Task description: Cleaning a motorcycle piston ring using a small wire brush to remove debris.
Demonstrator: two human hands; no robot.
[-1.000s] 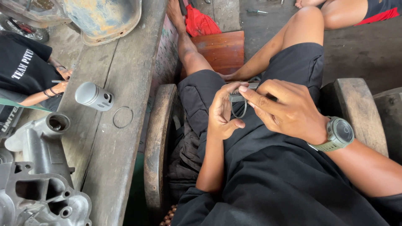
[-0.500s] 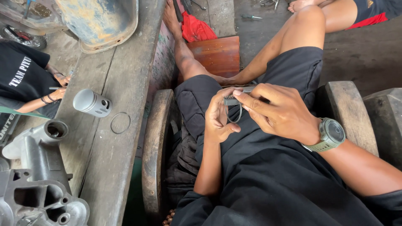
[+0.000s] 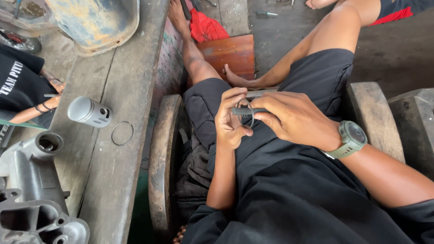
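Observation:
Over my lap, my left hand (image 3: pixel 230 119) and my right hand (image 3: pixel 294 118) meet on a dark metal rod (image 3: pixel 246 110) and a thin wire ring (image 3: pixel 247 116). My right fingers pinch the rod's end. My left fingers curl around the ring beside the rod. A green watch (image 3: pixel 351 138) is on my right wrist. On the wooden bench to my left lie a grey piston (image 3: pixel 88 111) on its side and another thin ring (image 3: pixel 122 133) flat on the plank.
A grey cast engine part (image 3: pixel 34 199) sits at the bench's near left corner. A rusty blue metal shell (image 3: pixel 97 22) lies at the far end. Another person's arm in a black shirt (image 3: pixel 27 97) reaches in from the left. A red cloth (image 3: pixel 205 27) and wooden board (image 3: pixel 233 52) lie by my feet.
My hands have stayed together on the rod and ring, the fingers shifting slightly. The view has drifted a little; the bench items have not moved.

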